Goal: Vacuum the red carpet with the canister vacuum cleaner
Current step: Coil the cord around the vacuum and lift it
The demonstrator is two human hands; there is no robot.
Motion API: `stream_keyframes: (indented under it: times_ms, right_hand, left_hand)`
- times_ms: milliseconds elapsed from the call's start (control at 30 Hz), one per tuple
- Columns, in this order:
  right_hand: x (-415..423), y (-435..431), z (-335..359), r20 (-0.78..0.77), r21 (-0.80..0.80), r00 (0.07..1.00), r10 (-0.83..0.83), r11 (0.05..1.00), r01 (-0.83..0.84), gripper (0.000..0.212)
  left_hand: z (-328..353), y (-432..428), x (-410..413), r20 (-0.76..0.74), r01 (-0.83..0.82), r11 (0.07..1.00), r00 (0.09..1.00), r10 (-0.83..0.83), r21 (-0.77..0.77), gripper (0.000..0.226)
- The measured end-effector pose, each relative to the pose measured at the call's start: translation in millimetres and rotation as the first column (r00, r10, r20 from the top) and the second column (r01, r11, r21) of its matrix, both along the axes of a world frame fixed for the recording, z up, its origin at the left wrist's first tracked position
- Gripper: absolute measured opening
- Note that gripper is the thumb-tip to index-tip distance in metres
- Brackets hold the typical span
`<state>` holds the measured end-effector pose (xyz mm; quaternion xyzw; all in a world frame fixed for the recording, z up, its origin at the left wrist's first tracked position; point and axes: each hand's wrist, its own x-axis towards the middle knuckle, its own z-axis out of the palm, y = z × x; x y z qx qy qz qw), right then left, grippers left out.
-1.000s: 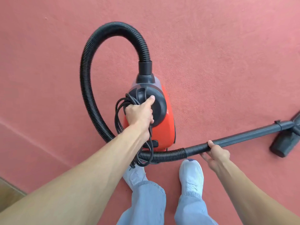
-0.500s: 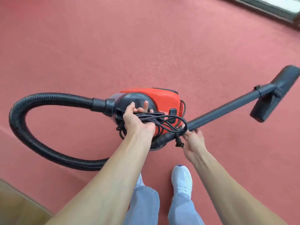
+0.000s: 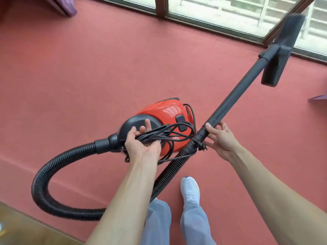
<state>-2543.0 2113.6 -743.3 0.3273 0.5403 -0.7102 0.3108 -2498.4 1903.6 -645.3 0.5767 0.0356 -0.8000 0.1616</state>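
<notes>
Head view: left hand [image 3: 141, 147] grips the canister vacuum cleaner [image 3: 164, 112] by its handle, coiled power cord [image 3: 177, 135] included, apparently carrying it above the red carpet [image 3: 88, 76] by its near edge; right hand [image 3: 221, 140] clasps the wand [image 3: 238, 96], floor nozzle [image 3: 283, 50] raised clear.

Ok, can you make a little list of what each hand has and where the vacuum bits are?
left hand: holds the bundled power cord over the red canister
right hand: grips the wand just above the hose
floor head: raised, toward the window
hose: loops out left over the red carpet
</notes>
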Motion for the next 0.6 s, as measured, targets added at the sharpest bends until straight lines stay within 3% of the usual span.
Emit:
stream_keyframes:
  times_ms: [233, 467, 600]
  right_hand:
    - [19, 31, 24, 0.118, -0.035, 0.978, -0.17, 0.984, 0.175, 0.027]
    - [59, 35, 51, 0.115, -0.056, 0.992, 0.056, 0.997, -0.05, 0.032]
    - [71, 31, 63, 0.161, -0.12, 0.986, 0.037, 0.993, -0.018, 0.032]
  left_hand:
    - [38, 23, -13, 0.007, 0.015, 0.999, 1.0, -0.016, 0.045, 0.027]
    - [36, 45, 1, 0.027, 0.004, 0.999, 1.0, -0.005, 0.042, 0.031]
    - [41, 62, 2, 0.033, 0.025, 0.999, 0.999, -0.026, 0.032, 0.03]
